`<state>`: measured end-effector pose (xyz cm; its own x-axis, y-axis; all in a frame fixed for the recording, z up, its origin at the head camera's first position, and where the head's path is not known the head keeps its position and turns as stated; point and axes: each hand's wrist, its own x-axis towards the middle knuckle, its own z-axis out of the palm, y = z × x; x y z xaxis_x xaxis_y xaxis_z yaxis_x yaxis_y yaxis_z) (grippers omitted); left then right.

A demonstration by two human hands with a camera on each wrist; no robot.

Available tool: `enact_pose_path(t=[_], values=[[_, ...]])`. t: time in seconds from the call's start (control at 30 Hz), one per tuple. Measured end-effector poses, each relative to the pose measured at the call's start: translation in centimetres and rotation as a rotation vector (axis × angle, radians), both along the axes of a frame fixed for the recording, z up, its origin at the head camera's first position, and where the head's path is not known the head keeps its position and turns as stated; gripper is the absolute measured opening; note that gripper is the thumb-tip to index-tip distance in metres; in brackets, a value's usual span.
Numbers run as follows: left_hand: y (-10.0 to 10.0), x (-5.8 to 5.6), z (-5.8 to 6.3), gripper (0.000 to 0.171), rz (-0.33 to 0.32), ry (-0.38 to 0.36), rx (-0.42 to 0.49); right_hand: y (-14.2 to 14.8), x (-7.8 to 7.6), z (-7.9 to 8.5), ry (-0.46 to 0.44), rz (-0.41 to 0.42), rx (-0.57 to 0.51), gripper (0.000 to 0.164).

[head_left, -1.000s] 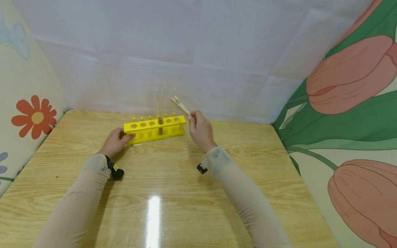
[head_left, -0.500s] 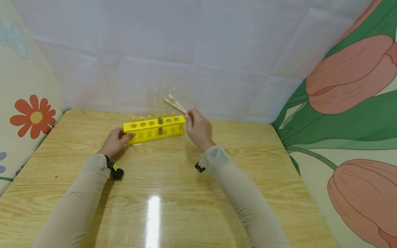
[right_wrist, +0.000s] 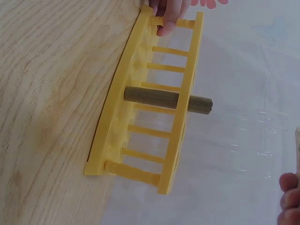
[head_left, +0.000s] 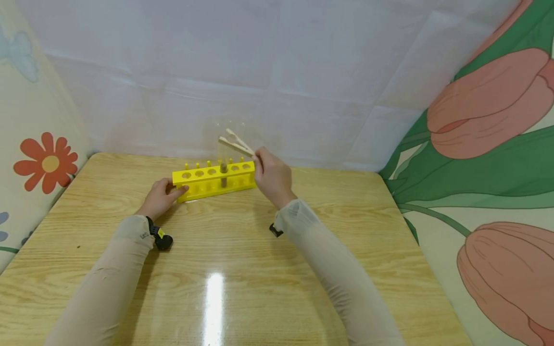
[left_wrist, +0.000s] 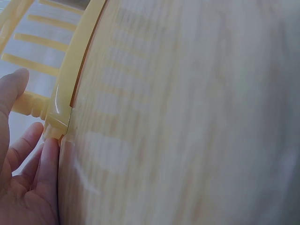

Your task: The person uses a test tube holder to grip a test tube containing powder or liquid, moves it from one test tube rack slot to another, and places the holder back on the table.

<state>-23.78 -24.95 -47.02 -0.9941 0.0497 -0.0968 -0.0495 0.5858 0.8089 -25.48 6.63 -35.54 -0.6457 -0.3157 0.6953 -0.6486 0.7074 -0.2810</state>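
A yellow test tube rack [head_left: 195, 179] stands on the table near the white cloth. My left hand [head_left: 159, 198] grips its left end post, thumb in front and fingers at the post and base, as the left wrist view shows. One test tube with dark brown contents [right_wrist: 154, 97] stands upright in a rack hole; its clear upper part is faint. In my right hand [head_left: 273, 178] is a pale wooden test tube holder [head_left: 237, 144], gripped at its rear end. Its spread jaws overlap the top of the filled tube in the head view. Right fingers [right_wrist: 290, 197] show at the right wrist view's edge.
Faint outlines of clear tubes [right_wrist: 262, 152] rise behind the filled one. Yellow pegs [head_left: 187, 166] line the rack's back. A white cloth [head_left: 303, 72] hangs close behind, with flower-printed cloths [head_left: 497, 110] at both sides. The wood-grain table [head_left: 242, 240] extends toward me.
My right hand has moved left and slightly up with the test tube holder, bringing it over the filled tube's top. The holder's jaws have spread wider. The left hand and rack stay still.
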Motion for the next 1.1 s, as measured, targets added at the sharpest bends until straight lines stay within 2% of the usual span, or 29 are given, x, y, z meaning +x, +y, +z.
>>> enact_pose_path(t=[0.4,1.1], values=[[0.0,-0.1,-0.3,0.091,0.006,-0.021,0.009,-0.6,-0.4,0.2,-0.015,-0.02,0.067,0.011],[-0.3,-0.3,-0.6,0.084,0.006,0.007,0.018,-1.3,-0.7,1.3,-0.091,-0.021,0.152,0.013]])
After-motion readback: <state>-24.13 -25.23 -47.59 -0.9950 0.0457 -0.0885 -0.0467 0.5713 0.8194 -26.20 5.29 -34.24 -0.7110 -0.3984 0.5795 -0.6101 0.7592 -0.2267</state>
